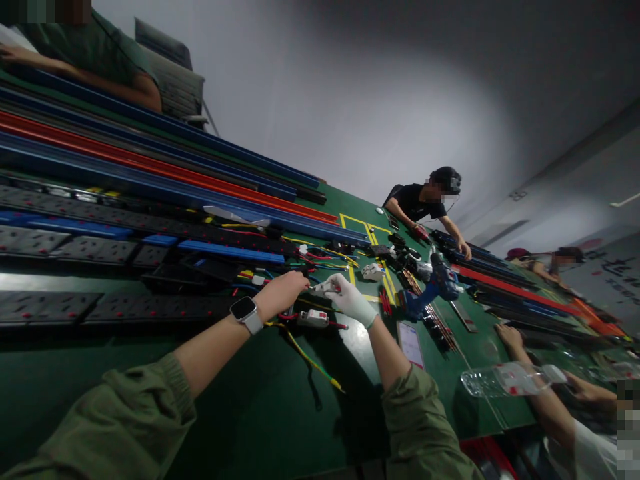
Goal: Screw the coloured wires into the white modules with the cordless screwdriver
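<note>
My left hand (pixel 283 293), bare and with a watch at the wrist, has its fingers closed over the end of a black socket strip (pixel 165 307). My right hand (pixel 350 300), in a white glove, pinches close to the left fingertips. A small whitish part (pixel 320 289) shows between the two hands; its kind is too small to tell. Just below them lies a white circuit breaker (pixel 313 319) with a red mark and a red wire. A yellow-green wire (pixel 310 360) with a bare end runs from the strip over the green table (pixel 225 413).
Long socket strips and blue and orange rails (pixel 165 167) fill the left side. To the right are another white breaker (pixel 373 271), a cordless drill (pixel 433 287), a phone (pixel 411 343) and a plastic bottle (pixel 510 380). Several other people work around the table.
</note>
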`<action>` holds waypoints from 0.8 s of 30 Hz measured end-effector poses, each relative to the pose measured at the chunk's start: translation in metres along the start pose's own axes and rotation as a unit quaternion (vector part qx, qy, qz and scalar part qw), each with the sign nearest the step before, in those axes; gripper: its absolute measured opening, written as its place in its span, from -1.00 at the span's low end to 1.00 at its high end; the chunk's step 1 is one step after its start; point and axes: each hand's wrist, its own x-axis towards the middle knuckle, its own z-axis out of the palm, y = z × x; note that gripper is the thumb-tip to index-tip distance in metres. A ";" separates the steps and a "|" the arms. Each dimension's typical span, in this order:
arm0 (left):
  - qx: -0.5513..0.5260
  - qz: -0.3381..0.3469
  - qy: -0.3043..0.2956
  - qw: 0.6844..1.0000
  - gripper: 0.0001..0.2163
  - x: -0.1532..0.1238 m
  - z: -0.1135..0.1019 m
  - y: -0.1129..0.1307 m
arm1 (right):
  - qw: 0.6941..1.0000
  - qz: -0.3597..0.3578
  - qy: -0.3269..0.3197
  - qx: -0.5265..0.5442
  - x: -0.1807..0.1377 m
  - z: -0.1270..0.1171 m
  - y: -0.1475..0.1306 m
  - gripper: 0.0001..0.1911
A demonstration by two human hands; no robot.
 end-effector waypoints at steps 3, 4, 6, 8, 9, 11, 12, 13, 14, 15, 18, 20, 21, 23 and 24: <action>0.005 -0.002 -0.018 1.000 -0.74 -0.001 -0.005 0.003 | 1.000 -0.016 -0.003 -0.002 0.000 0.002 -0.007 -0.80; 0.007 -0.001 -0.024 1.000 -0.74 -0.002 -0.006 0.004 | 1.000 -0.020 -0.003 0.001 0.001 0.004 -0.009 -0.81; 0.011 0.002 -0.030 1.000 -0.75 -0.003 -0.010 0.007 | 1.000 -0.026 -0.005 0.002 0.003 0.006 -0.013 -0.81; 0.008 -0.002 -0.025 1.000 -0.73 -0.004 -0.013 0.011 | 1.000 -0.026 -0.009 -0.009 0.005 0.008 -0.014 -0.82; 0.005 -0.007 -0.022 1.000 -0.72 -0.004 -0.015 0.014 | 1.000 -0.023 -0.011 -0.014 0.005 0.009 -0.013 -0.82; 0.004 -0.019 -0.025 0.999 -0.71 -0.004 -0.020 0.019 | 1.000 -0.018 -0.010 -0.015 0.006 0.010 -0.011 -0.82; 0.008 -0.025 -0.033 0.999 -0.71 -0.003 -0.023 0.022 | 1.000 -0.019 -0.008 -0.010 0.006 0.010 -0.011 -0.81; 0.014 -0.032 -0.042 0.999 -0.72 -0.003 -0.026 0.025 | 1.000 -0.022 -0.007 -0.004 0.006 0.011 -0.010 -0.81; 0.024 -0.042 -0.049 0.998 -0.74 -0.002 -0.028 0.028 | 1.000 -0.027 -0.005 0.002 0.005 0.011 -0.011 -0.82; 0.033 -0.054 -0.053 0.997 -0.76 -0.001 -0.030 0.031 | 1.000 -0.030 -0.006 0.009 0.005 0.011 -0.012 -0.82; 0.049 -0.085 -0.051 0.994 -0.77 0.001 -0.032 0.036 | 0.999 -0.020 0.002 0.049 -0.001 0.011 -0.016 -0.74; 0.047 -0.089 -0.048 0.994 -0.77 0.001 -0.032 0.037 | 0.996 -0.001 0.039 0.076 -0.013 0.008 -0.013 -0.64; 0.043 -0.086 -0.047 0.994 -0.77 0.000 -0.032 0.037 | 0.993 0.011 0.073 0.088 -0.022 0.005 -0.009 -0.59; 0.036 -0.083 -0.046 0.995 -0.78 -0.001 -0.030 0.036 | 0.977 0.041 0.179 0.106 -0.047 -0.005 0.008 -0.55; 0.034 -0.081 -0.045 0.995 -0.78 -0.001 -0.029 0.036 | 0.960 0.060 0.247 0.117 -0.061 -0.013 0.020 -0.56</action>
